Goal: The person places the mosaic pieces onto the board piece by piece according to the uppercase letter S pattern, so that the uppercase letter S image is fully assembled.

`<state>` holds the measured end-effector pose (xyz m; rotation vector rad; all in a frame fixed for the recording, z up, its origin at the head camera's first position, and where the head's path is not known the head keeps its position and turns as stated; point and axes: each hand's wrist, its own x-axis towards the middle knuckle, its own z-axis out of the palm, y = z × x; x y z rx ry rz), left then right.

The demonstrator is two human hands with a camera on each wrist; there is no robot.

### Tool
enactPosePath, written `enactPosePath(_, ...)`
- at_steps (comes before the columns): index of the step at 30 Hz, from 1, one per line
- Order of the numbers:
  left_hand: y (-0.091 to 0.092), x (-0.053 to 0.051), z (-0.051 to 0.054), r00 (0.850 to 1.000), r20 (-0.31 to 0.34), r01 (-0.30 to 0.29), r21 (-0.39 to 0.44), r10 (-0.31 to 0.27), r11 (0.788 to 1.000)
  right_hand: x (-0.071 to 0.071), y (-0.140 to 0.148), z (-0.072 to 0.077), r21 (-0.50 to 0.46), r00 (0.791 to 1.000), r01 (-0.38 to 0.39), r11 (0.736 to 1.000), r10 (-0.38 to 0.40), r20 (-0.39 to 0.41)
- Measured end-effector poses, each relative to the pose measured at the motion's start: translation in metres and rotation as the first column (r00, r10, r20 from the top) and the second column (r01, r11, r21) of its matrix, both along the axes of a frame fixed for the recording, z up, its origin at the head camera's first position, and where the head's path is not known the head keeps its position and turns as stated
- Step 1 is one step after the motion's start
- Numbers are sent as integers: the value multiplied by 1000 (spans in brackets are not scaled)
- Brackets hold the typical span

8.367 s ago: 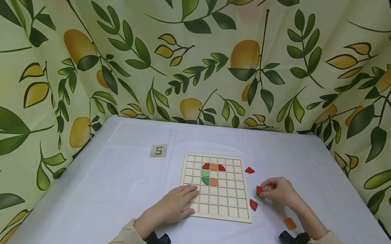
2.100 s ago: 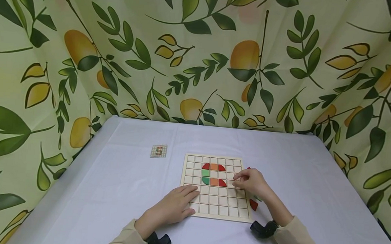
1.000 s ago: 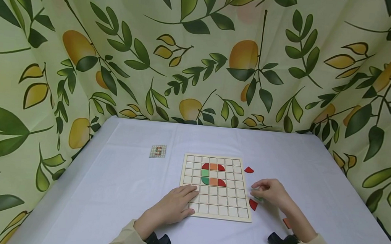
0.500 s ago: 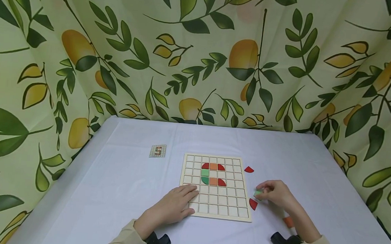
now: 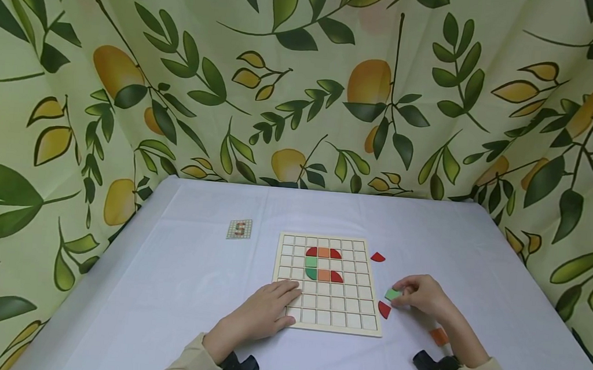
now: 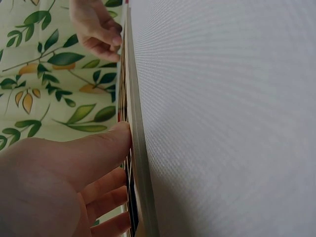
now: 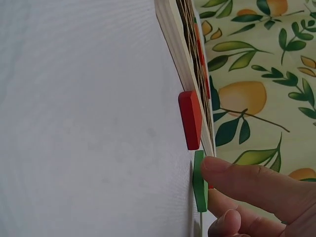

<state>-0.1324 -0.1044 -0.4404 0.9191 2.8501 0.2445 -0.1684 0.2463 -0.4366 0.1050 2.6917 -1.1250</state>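
My left hand point(image 5: 264, 309) rests on the left edge of the wooden grid board point(image 5: 329, 329), fingers spread; the left wrist view has its thumb point(image 6: 106, 148) on the board's edge. Red, orange and green pieces fill several cells in the board's upper middle. Right of the board, my right hand point(image 5: 426, 295) pinches a green square point(image 5: 392, 295) at its edge. In the right wrist view the thumb touches this green piece point(image 7: 200, 181), beside a red piece point(image 7: 190, 120) near the board's side. That red quarter piece point(image 5: 383, 310) lies just below the green one in the head view.
Another red quarter piece point(image 5: 378, 257) lies at the board's upper right. An orange square point(image 5: 439, 336) lies beside my right forearm. A small patterned card point(image 5: 239, 229) lies at the upper left on the white cloth point(image 5: 175, 268). A leafy curtain hangs behind.
A red quarter piece now sits right of the lower orange square on the board. My right hand has gone from over the board to the green square. My left hand has stayed put.
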Motion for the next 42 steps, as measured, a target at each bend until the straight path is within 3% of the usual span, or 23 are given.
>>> enactPosePath(42, 1, 1, 1, 1000, 9, -8, -2, 8, 1000, 1, -1, -2, 13, 999, 7, 1000, -7, -44)
